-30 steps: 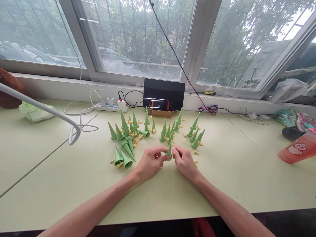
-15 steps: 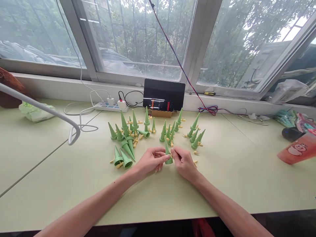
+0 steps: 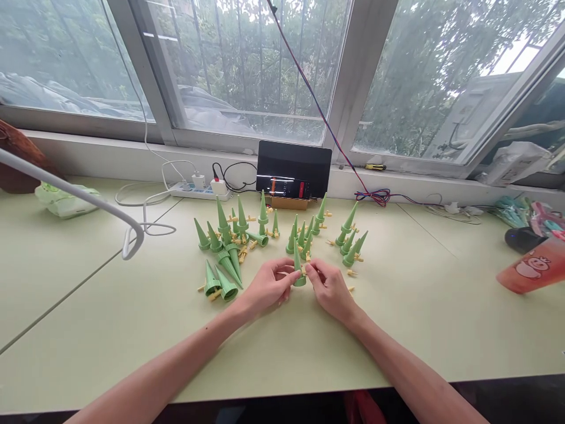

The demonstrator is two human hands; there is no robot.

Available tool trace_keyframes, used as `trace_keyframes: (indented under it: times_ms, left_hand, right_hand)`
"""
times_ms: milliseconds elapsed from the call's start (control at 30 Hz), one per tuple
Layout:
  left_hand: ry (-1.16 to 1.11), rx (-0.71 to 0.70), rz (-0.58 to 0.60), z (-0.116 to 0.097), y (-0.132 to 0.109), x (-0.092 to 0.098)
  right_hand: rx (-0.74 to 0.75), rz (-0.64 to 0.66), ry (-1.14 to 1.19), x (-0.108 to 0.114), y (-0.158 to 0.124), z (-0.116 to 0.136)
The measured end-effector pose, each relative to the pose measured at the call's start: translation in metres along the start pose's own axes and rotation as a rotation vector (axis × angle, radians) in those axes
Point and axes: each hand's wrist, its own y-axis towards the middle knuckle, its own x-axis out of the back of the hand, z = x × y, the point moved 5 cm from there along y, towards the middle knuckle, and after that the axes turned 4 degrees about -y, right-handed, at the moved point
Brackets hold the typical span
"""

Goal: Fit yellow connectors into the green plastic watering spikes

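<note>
My left hand holds a green plastic spike point up, thumb across its collar and fingers behind it. At the right side of that collar, my right hand pinches a small yellow valve, most of which the fingertips hide. The valve touches the spike; how deep it sits I cannot tell. Left of the hands lies a cluster of green spikes, some upright and some on their sides, among loose yellow valves. Behind and to the right stand more spikes with yellow valves in their collars.
A dark tablet leans on a cardboard stand at the back. Beside it are a power strip and cables. A white curved arm crosses the left foreground. To the right stands a red cup; a yellow-black cutter lies on the sill.
Both hands have risen slightly with the green spike, moving a little away from the table's front edge. The grip on the spike and the valve stays much the same.
</note>
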Motion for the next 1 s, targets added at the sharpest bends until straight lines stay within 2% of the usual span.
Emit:
trace_keyframes:
  times_ms: [167,400,633,800,933,1000]
  left_hand:
    - [0.099,-0.044,-0.096,-0.004,0.0,0.005]
    - [0.557,-0.301,-0.277,-0.016,-0.003,0.012]
    - [0.673,-0.33,-0.262,-0.006,0.005,0.017]
    - [0.674,-0.347,-0.334,-0.004,0.007,0.021]
    - [0.575,-0.471,-0.488,-0.015,-0.002,0.024]
    - [0.534,-0.546,-0.509,-0.02,-0.008,0.022]
  right_hand:
    - [-0.012,-0.014,-0.03,0.001,0.001,-0.002]
    - [-0.032,-0.105,-0.105,0.012,0.003,-0.005]
    - [0.011,-0.114,-0.148,0.013,0.002,-0.004]
    - [0.088,-0.037,-0.246,0.014,0.004,-0.001]
    - [0.107,0.103,-0.487,0.028,0.01,0.011]
    - [0.056,0.184,-0.642,0.039,0.012,0.015]
